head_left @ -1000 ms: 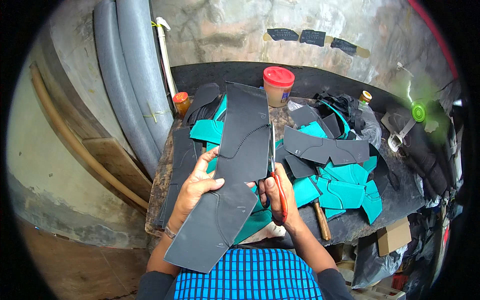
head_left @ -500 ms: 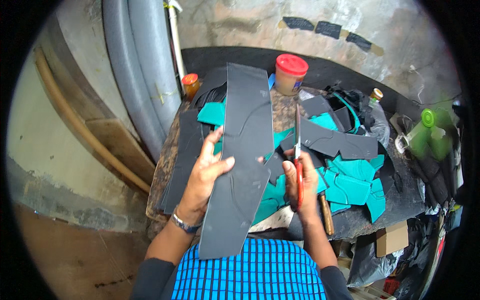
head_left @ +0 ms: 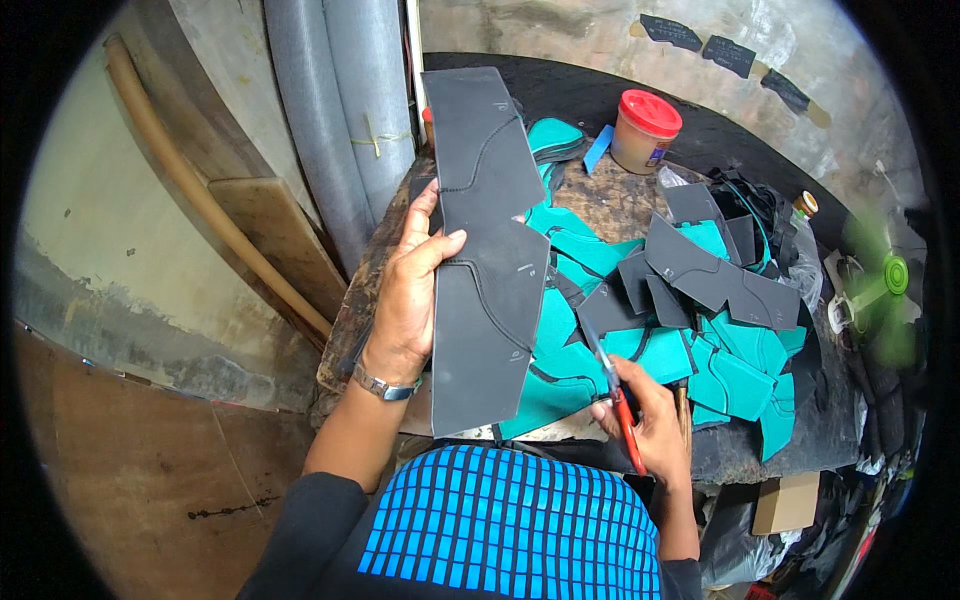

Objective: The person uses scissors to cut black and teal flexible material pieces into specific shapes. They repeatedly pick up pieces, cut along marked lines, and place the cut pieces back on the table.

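You face a rough plaster wall [head_left: 560, 25], stained grey and buff; dark cut shapes [head_left: 725, 48] are stuck along its top right; two grey pipes [head_left: 335, 110] stand upright to your left, a thin white tube [head_left: 412, 60] beside them; a tan hose [head_left: 190, 185] slants down across the left wall [head_left: 100, 250], over a leaning wooden board [head_left: 285, 235]; the floor [head_left: 130, 460] below is bare brown; the worn table [head_left: 610, 200] has a dark rim; a green fan [head_left: 885, 280] spins at your right; light is even, daylight-like.

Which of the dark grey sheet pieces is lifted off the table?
The long dark grey sheet held upright in the left hand; the other grey pieces lie flat among teal ones.
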Motion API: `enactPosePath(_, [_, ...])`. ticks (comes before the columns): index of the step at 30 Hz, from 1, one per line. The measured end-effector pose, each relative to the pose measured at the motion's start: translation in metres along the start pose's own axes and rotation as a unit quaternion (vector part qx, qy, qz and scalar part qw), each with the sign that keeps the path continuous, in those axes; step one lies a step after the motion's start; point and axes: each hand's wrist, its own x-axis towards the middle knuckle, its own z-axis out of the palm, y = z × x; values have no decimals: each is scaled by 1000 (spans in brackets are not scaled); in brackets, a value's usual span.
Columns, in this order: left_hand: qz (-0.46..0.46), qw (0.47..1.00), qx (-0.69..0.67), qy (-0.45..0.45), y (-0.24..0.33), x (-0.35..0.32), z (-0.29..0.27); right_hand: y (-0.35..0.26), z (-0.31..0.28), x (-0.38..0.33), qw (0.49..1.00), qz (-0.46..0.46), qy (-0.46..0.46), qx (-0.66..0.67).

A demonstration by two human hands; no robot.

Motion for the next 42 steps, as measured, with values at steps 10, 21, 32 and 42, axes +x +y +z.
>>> enactPosePath(10, [111,993,-8,48,15,11,8,-2,4,2,931,108,-219,271])
enactPosePath(21, [189,973,72,112,0,5,19,-13,38,29,920,69,-125,366])
enactPosePath(32, [227,944,171,165,0,7,13,-11,47,22,908,96,-2,407])
enactPosePath(42, [164,878,425,145,98,7,-94,52,42,17,823,121,148,534])
